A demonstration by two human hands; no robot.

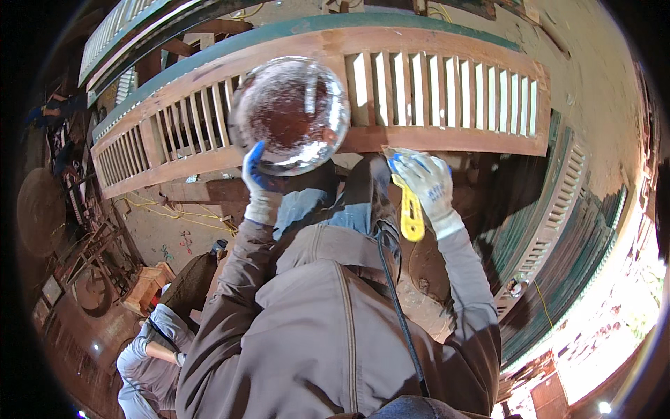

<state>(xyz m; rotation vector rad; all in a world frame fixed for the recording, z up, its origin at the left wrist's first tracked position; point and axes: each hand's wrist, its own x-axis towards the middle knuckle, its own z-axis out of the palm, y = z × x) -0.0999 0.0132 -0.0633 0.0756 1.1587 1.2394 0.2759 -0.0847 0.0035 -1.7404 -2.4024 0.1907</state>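
My left hand, in a white glove with blue fingertips, grips the near left rim of a round shiny metal bowl with reddish-brown stuff in its middle. The bowl is over a long wooden louvered shutter and covers part of its slats. My right hand, gloved alike, is closed round a putty knife at the shutter's near edge. Its yellow handle points back toward me; the blade is mostly hidden by the fingers.
Behind the shutter runs a green-painted one. More louvered shutters are stacked at the right. Another person sits low at the left, near a wooden crate. Yellow cord lies across the floor.
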